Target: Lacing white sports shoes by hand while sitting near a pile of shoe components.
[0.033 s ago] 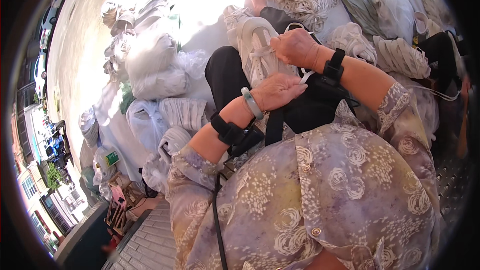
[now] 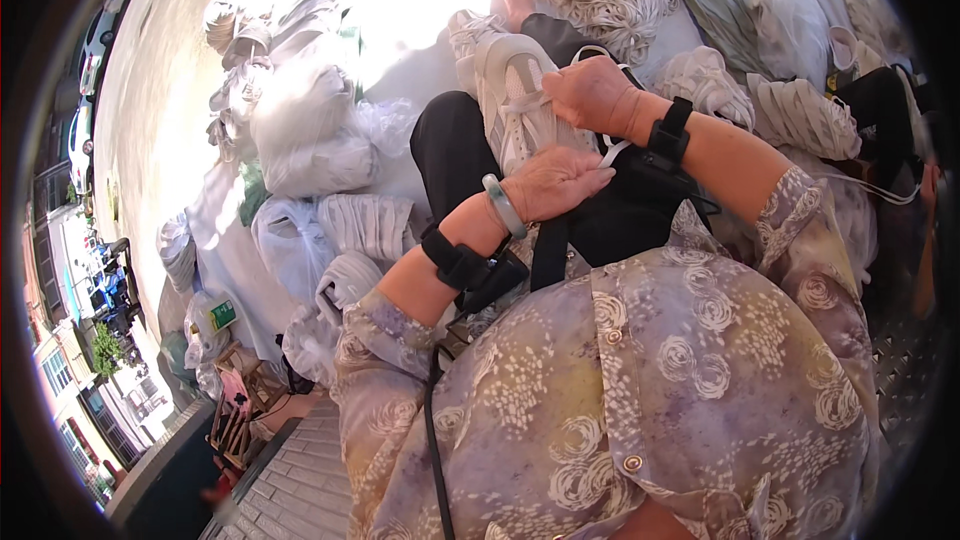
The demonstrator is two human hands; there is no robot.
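Note:
A pale grey-white shoe upper (image 2: 521, 90) with a mesh tongue rests across my lap, its lacing facing up. My left hand (image 2: 552, 183) is closed beside the shoe's near end, with a white shoelace (image 2: 615, 153) pinched between thumb and fingers. On the shoe's right side, my right hand (image 2: 592, 96) is curled into a fist round the lace. A loop of lace arcs just above that hand. The fingers hide part of the lacing and the shoe's right side.
Stacked pale shoe uppers (image 2: 366, 227) and clear plastic bags (image 2: 312, 130) lie to the left. A heap of white laces (image 2: 605, 0) sits at the far right-centre, with more bundled uppers (image 2: 803, 116) at the right. A small wooden chair (image 2: 240, 410) stands at lower left.

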